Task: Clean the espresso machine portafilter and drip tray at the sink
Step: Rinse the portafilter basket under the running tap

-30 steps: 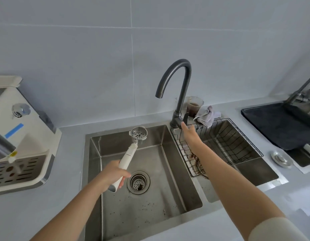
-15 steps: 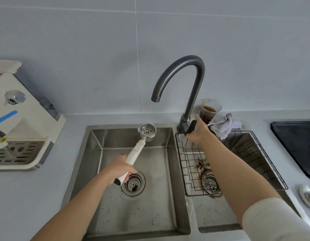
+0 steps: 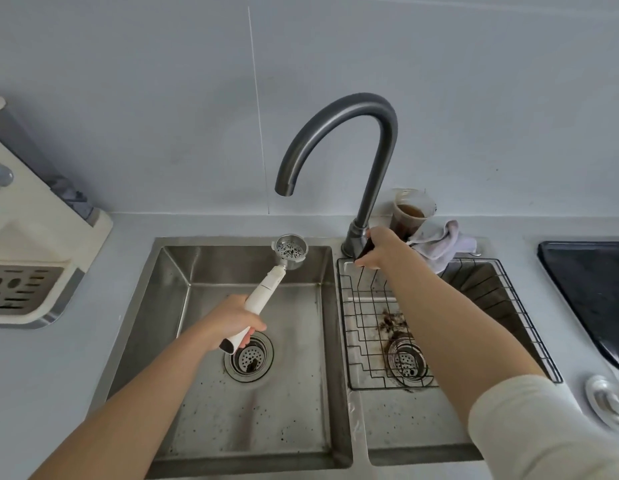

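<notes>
Over the left basin of the sink (image 3: pixel 159 306) the portafilter (image 3: pixel 266 289) (grounds speckle its basket) slants toward the back rim, white handle wrapped in the left grip (image 3: pixel 232 320); the right grip (image 3: pixel 381 249) curls round the faucet lever (image 3: pixel 364 248) behind the divider.

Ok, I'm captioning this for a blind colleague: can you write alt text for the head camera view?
Over a steel double sink, a person's left hand holds a white-handled portafilter, its basket speckled with coffee grounds, below the faucet spout, while the right hand grips the faucet lever; no water is running. A wire rack sits in the right basin.
</notes>
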Motion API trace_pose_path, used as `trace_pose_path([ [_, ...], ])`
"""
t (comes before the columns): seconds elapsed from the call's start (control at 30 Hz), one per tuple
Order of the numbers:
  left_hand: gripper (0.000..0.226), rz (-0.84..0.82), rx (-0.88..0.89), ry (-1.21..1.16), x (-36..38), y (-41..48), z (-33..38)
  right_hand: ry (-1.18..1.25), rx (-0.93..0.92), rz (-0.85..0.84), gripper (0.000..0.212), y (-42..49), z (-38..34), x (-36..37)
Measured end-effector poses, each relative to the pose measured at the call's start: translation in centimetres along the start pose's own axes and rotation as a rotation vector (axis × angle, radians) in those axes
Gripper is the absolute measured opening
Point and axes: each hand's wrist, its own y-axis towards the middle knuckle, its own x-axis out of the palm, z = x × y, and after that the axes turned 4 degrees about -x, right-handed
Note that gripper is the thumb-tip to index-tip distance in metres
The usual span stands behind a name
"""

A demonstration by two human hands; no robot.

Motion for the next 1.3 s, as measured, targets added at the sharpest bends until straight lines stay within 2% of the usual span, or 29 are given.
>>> trace_pose_path([
  [0.07, 0.018, -0.006, 0.005, 0.016, 0.0, 0.2, 0.1, 0.074, 0.025, -0.011, 0.018, 0.2, -0.1, -0.1],
  [0.13, 0.018, -0.016, 0.009, 0.03, 0.0, 0.1, 0.1, 0.047, 0.017, 0.025, 0.003, -0.3, -0.3, -0.2],
  [0.23, 0.018, -0.028, 0.005, 0.039, -0.1, 0.1, -0.2, -0.176, 0.007, 0.052, 0.032, -0.5, -0.4, 0.4],
  [0.33, 0.018, -0.039, -0.002, 0.051, -0.3, -0.1, -0.5, 0.031, -0.037, -0.002, 0.013, 1.1, 0.2, -0.4],
  [0.4, 0.019, -0.035, -0.008, 0.055, -0.4, -0.3, -0.8, 0.044, -0.052, 0.0, 0.026, 0.9, 0.7, -0.6],
  [0.5, 0.02, -0.027, -0.017, 0.055, -0.6, -0.5, -1.1, 0.149, 0.004, -0.007, 0.03, 2.1, 0.9, -0.5],
  [0.67, 0.018, -0.028, -0.033, 0.033, -0.8, -0.4, -1.6, 0.206, 0.01, -0.003, 0.018, 4.0, 1.6, -0.5],
  [0.83, 0.018, -0.036, -0.025, 0.037, -0.8, -0.7, -1.8, 0.386, 0.015, -0.033, 0.013, 3.6, 1.9, -0.5],
  [1.3, 0.018, -0.068, 0.006, 0.058, -1.0, -0.6, -2.5, 0.37, 0.001, -0.057, 0.011, 2.9, 2.1, -0.7],
])
